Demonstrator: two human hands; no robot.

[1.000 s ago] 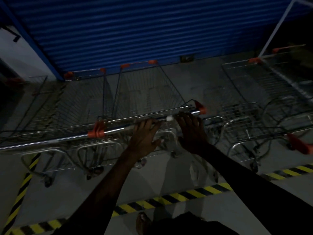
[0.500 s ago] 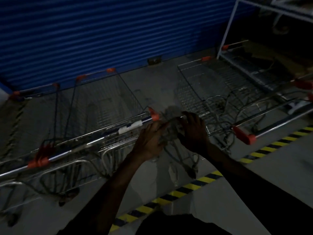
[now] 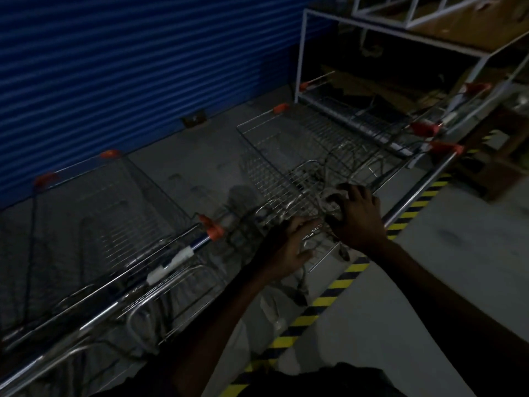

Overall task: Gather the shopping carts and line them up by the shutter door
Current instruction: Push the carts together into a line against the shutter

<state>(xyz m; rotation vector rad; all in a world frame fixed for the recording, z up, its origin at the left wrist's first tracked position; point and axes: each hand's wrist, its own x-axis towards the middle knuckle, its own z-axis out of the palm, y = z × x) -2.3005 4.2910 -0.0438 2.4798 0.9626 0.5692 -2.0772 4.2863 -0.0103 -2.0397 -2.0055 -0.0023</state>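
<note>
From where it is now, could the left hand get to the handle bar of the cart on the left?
Probably yes. The left hand hangs open just right of that handle bar, whose orange end cap is close by, with nothing between them. The right hand is on the other cart.

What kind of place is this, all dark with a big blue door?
Probably the cart storage or loading area of a shop after hours. Wire shopping carts stand before a blue shutter door, yellow-and-black hazard tape marks the concrete floor, and a white metal rack stands on the right.

Bare forearms (image 3: 223, 305), dark garment (image 3: 315, 382) below
</note>
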